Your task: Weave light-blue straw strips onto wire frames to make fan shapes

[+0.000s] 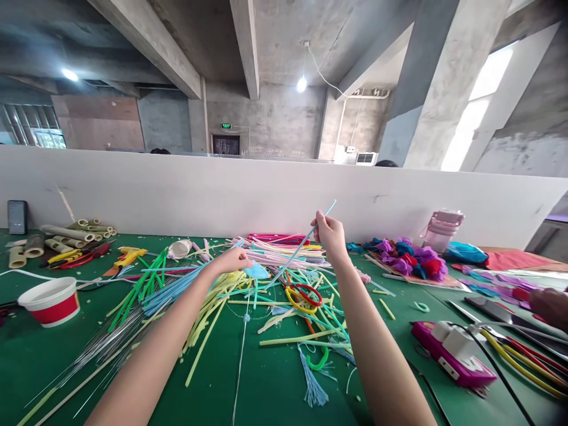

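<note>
My right hand [330,234] is raised, pinching a thin light-blue fuzzy stick [290,260] that slants down to the left. Its lower end comes close to a small light-blue piece [257,271], which the closed fingers of my left hand [229,261] grip at its left edge. I cannot make out what that piece is made of. Below it a white cord [241,355] with a pale-blue bead [247,318] runs toward me. Scissors with red and yellow handles [304,297] lie among yellow and green fuzzy sticks [213,313]. A light-blue tassel [313,378] rests nearer to me.
A white-and-red paper cup [51,302], bamboo pieces [73,236] and a yellow glue gun [128,257] stand left. Rightward are purple and red fabric pieces [406,258], a pink bottle [444,229], a purple power strip [452,358] and another person's hand [550,307]. A white partition [199,192] closes the back.
</note>
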`<act>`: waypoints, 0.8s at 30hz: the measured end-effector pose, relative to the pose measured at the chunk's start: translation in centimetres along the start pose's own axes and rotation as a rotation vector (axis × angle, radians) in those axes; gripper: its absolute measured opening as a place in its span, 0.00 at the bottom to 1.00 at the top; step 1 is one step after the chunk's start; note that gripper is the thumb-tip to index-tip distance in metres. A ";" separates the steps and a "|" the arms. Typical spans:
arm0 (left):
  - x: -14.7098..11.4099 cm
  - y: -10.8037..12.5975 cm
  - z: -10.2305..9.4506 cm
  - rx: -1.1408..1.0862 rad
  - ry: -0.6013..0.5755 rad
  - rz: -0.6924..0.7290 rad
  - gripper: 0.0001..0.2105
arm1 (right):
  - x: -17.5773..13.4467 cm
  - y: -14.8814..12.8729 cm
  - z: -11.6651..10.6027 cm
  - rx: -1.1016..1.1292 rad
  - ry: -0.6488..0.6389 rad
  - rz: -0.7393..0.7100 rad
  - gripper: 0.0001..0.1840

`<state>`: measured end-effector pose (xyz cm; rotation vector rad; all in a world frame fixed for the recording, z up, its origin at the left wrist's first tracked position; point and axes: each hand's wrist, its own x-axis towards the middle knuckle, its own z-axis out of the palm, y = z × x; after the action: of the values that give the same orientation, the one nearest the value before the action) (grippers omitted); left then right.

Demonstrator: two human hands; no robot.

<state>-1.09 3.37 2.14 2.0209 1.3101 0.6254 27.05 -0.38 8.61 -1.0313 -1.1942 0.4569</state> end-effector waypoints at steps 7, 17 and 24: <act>-1.0 1.7 -0.6 -0.492 0.101 -0.006 0.20 | -0.6 -1.7 0.3 0.231 0.032 0.068 0.24; -2.6 4.3 -2.4 -0.725 0.215 0.061 0.15 | -0.4 -2.4 -0.5 0.152 0.363 -0.161 0.25; -2.7 4.4 -2.2 -0.695 0.200 0.107 0.19 | -0.6 -2.6 -0.1 0.193 0.356 -0.119 0.25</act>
<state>-0.96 0.12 6.76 1.4808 0.9097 1.1703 26.38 -2.13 10.50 -0.8288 -0.8698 0.2741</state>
